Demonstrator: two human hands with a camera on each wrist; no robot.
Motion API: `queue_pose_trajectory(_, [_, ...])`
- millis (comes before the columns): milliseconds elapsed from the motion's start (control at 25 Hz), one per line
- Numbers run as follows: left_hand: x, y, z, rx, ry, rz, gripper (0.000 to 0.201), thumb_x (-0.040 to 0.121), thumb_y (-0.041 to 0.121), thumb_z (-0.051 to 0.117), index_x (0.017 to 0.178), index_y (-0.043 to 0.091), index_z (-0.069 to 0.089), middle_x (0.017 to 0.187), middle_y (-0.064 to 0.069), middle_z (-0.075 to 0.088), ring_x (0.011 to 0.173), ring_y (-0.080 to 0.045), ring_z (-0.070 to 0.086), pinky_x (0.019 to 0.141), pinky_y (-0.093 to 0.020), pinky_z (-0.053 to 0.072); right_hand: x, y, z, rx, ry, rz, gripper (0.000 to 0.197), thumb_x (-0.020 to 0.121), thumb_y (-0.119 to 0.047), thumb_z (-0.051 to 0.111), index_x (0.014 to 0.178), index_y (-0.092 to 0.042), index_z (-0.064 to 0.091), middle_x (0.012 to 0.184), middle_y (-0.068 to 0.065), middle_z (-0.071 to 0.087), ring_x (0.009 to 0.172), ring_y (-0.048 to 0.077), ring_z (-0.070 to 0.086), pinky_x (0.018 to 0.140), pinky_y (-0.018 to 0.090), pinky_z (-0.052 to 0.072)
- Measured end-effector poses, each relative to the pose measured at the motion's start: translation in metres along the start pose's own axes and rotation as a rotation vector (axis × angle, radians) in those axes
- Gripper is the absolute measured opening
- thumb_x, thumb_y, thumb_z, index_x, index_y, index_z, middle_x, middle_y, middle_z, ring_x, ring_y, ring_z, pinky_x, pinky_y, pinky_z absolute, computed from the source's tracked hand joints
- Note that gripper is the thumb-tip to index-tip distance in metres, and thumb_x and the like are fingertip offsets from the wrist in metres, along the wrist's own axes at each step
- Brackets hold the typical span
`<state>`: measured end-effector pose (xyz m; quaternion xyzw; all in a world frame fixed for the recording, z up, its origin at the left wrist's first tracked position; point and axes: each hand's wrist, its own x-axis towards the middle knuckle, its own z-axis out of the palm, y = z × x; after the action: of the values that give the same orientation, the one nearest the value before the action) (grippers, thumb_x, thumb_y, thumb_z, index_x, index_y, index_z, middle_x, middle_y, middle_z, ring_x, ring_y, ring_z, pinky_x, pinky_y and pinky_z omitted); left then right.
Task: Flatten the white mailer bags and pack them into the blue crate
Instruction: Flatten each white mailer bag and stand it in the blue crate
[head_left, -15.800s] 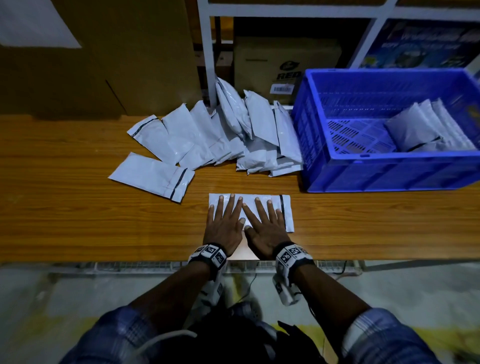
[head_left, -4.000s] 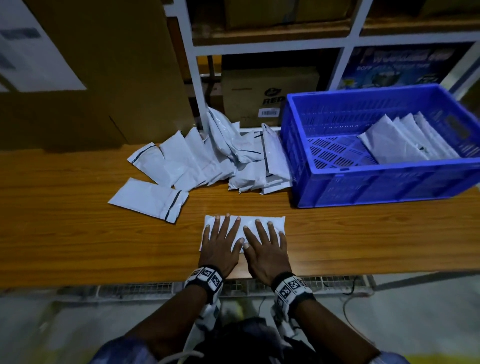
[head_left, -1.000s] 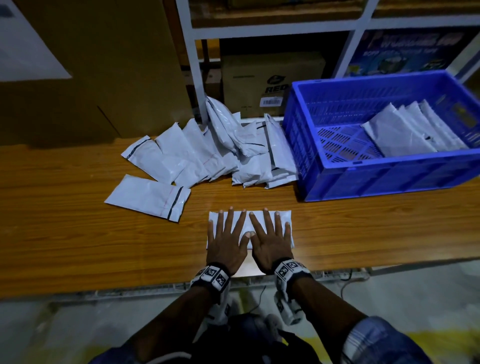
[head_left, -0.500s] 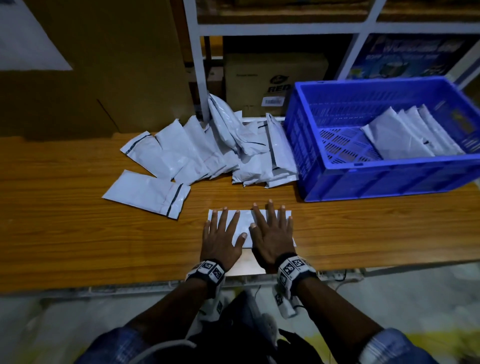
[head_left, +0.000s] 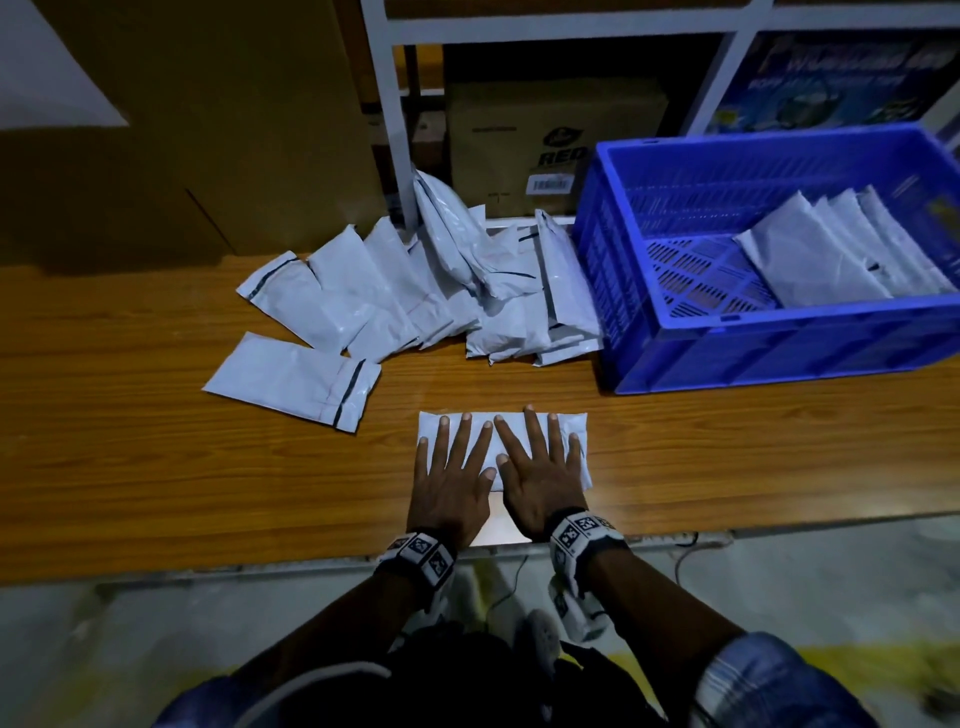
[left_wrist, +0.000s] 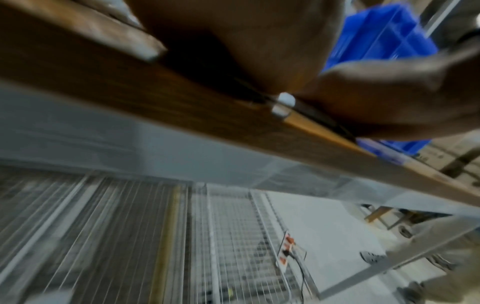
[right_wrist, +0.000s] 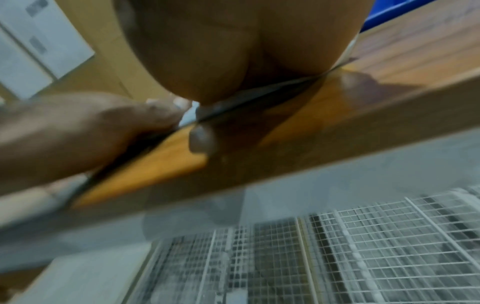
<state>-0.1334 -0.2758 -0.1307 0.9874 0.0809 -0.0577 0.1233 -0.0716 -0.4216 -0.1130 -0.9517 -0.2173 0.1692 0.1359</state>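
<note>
A white mailer bag (head_left: 581, 447) lies flat near the front of the wooden table (head_left: 130, 467). My left hand (head_left: 453, 462) and right hand (head_left: 540, 462) press on it side by side, palms down, fingers straight and spread. A heap of white mailer bags (head_left: 441, 291) lies behind, and one bag (head_left: 291, 379) lies apart at the left. The blue crate (head_left: 727, 353) stands at the right with several flattened bags (head_left: 831, 249) leaning at its right end. Both wrist views show only a palm (left_wrist: 259, 41) (right_wrist: 233, 41) on the table edge.
A white shelf frame (head_left: 395, 130) rises behind the heap, with a brown carton (head_left: 550, 145) inside it. A large cardboard box (head_left: 197, 130) stands at the back left. Below the table edge runs a wire grid (right_wrist: 363, 246) and the floor.
Both hands have slid a little forward over the bag and now lie level with each other. The bag, the heap and the crate stay where they were.
</note>
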Motion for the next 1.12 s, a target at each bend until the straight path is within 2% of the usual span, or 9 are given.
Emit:
queue_pose_trajectory(240, [0.001, 0.000, -0.003, -0.035, -0.022, -0.007, 0.061, 0.103, 0.046, 0.021, 0.159, 0.037, -0.003, 0.167, 0.007, -0.013, 0.152, -0.018, -0.019, 0.123, -0.049, -0.007, 0.009, 0.003, -0.025, 0.004, -0.224, -0.018, 0.061, 0.098, -0.055, 0.017, 0.147, -0.051, -0.018, 0.159, -0.005, -0.030, 0.147, 0.028, -0.025, 0.118, 0.054, -0.012])
queue_pose_trajectory(360, [-0.003, 0.001, -0.003, -0.060, -0.014, -0.019, 0.062, 0.099, 0.051, 0.011, 0.159, 0.038, -0.002, 0.166, 0.009, -0.013, 0.152, -0.017, -0.019, 0.122, -0.051, -0.006, 0.016, 0.001, -0.044, -0.089, -0.221, -0.063, 0.084, 0.090, -0.046, 0.045, 0.152, -0.043, -0.012, 0.164, 0.005, -0.006, 0.150, 0.035, -0.003, 0.117, 0.057, 0.002])
queue_pose_trajectory(480, [-0.007, 0.007, -0.008, -0.137, -0.010, -0.082, 0.064, 0.099, 0.051, 0.014, 0.157, 0.039, -0.007, 0.166, 0.008, -0.012, 0.153, -0.018, -0.015, 0.122, -0.050, -0.007, 0.027, -0.006, -0.061, -0.212, -0.176, -0.093, 0.095, 0.078, -0.046, 0.069, 0.153, -0.026, 0.015, 0.152, 0.010, 0.030, 0.143, 0.037, 0.020, 0.116, 0.057, 0.013])
queue_pose_trajectory(600, [-0.010, 0.019, -0.021, -0.317, 0.017, -0.145, 0.076, 0.100, 0.046, 0.042, 0.155, 0.042, -0.010, 0.167, 0.006, -0.011, 0.153, -0.019, -0.007, 0.122, -0.051, 0.001, 0.038, -0.015, -0.078, -0.344, -0.057, -0.158, 0.064, 0.072, -0.036, 0.076, 0.129, -0.019, 0.053, 0.125, 0.009, 0.053, 0.121, 0.036, 0.047, 0.109, 0.052, 0.029])
queue_pose_trajectory(720, [-0.005, 0.020, -0.047, -0.343, 0.068, -0.175, 0.080, 0.098, 0.044, 0.054, 0.157, 0.041, -0.001, 0.167, 0.010, -0.004, 0.151, -0.021, -0.001, 0.118, -0.054, 0.009, 0.036, -0.022, -0.097, -0.304, 0.090, -0.224, 0.022, 0.082, -0.024, 0.063, 0.103, -0.020, 0.065, 0.107, 0.007, 0.059, 0.104, 0.033, 0.057, 0.093, 0.042, 0.035])
queue_pose_trajectory(800, [0.003, 0.016, -0.069, -0.181, 0.109, -0.165, 0.070, 0.096, 0.040, 0.060, 0.155, 0.034, 0.022, 0.167, 0.006, 0.008, 0.150, -0.026, 0.008, 0.114, -0.054, 0.013, 0.030, -0.025, -0.106, -0.242, 0.145, -0.234, 0.018, 0.083, -0.022, 0.062, 0.101, -0.021, 0.063, 0.106, 0.005, 0.060, 0.099, 0.029, 0.058, 0.086, 0.040, 0.037])
queue_pose_trajectory(920, [0.009, 0.011, -0.099, 0.007, 0.260, -0.063, 0.042, 0.088, 0.028, 0.069, 0.127, 0.027, 0.055, 0.154, 0.001, 0.037, 0.142, -0.024, 0.028, 0.104, -0.049, 0.020, 0.019, -0.032, -0.116, -0.243, 0.223, -0.269, 0.022, 0.078, -0.022, 0.068, 0.098, -0.022, 0.061, 0.103, 0.003, 0.062, 0.092, 0.029, 0.060, 0.079, 0.038, 0.039])
queue_pose_trajectory(1000, [0.009, 0.009, -0.108, 0.043, 0.350, 0.026, 0.034, 0.078, 0.017, 0.074, 0.108, 0.026, 0.062, 0.136, 0.002, 0.054, 0.130, -0.023, 0.042, 0.099, -0.043, 0.027, 0.011, -0.035, -0.116, -0.243, 0.270, -0.297, 0.026, 0.072, -0.020, 0.072, 0.095, -0.021, 0.060, 0.098, 0.004, 0.064, 0.088, 0.030, 0.061, 0.075, 0.037, 0.041])
queue_pose_trajectory(1120, [0.005, 0.012, -0.100, 0.049, 0.329, 0.079, 0.037, 0.071, 0.012, 0.075, 0.100, 0.026, 0.059, 0.120, 0.004, 0.059, 0.116, -0.021, 0.051, 0.094, -0.037, 0.037, 0.001, -0.030, -0.099, -0.194, 0.304, -0.297, 0.027, 0.076, -0.020, 0.069, 0.100, -0.020, 0.057, 0.099, 0.005, 0.064, 0.091, 0.031, 0.061, 0.077, 0.040, 0.047])
